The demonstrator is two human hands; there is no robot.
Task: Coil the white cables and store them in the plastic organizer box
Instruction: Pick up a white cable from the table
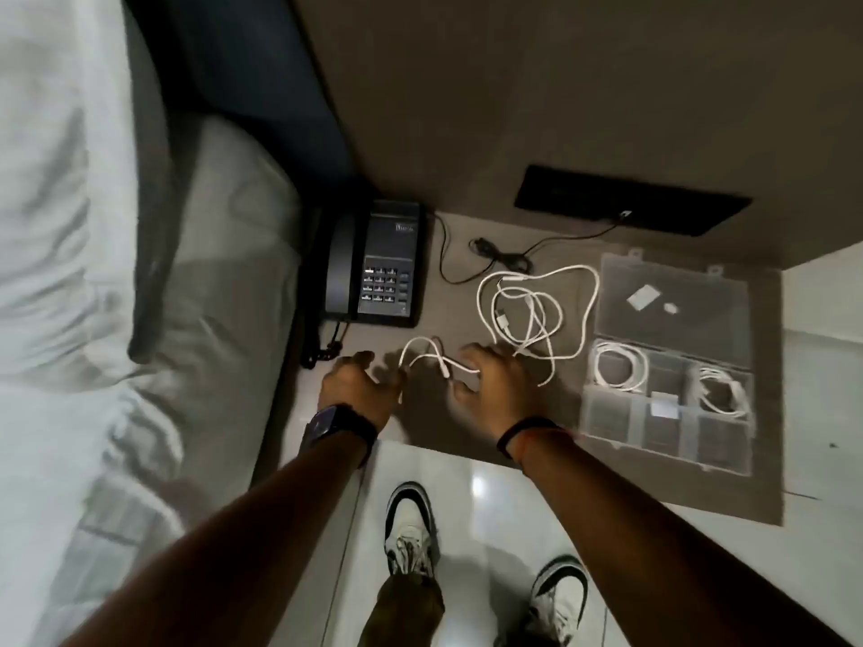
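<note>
A short white cable [427, 354] lies looped on the grey nightstand between my hands. My left hand [362, 387] pinches one end of it and my right hand [490, 378] holds the other end near a connector. A longer tangle of white cables [537, 310] lies loose just beyond my right hand. To the right stands the clear plastic organizer box [672, 319], lid open. One coiled white cable [618, 366] sits in its far left compartment and another coiled cable [724, 389] in its far right compartment.
A black desk phone [378, 263] stands at the left of the nightstand, its thin black cord [499, 259] running to a black wall panel [630, 200]. A bed with white sheets [70, 273] fills the left. My shoes [411, 525] stand on a glossy tiled floor.
</note>
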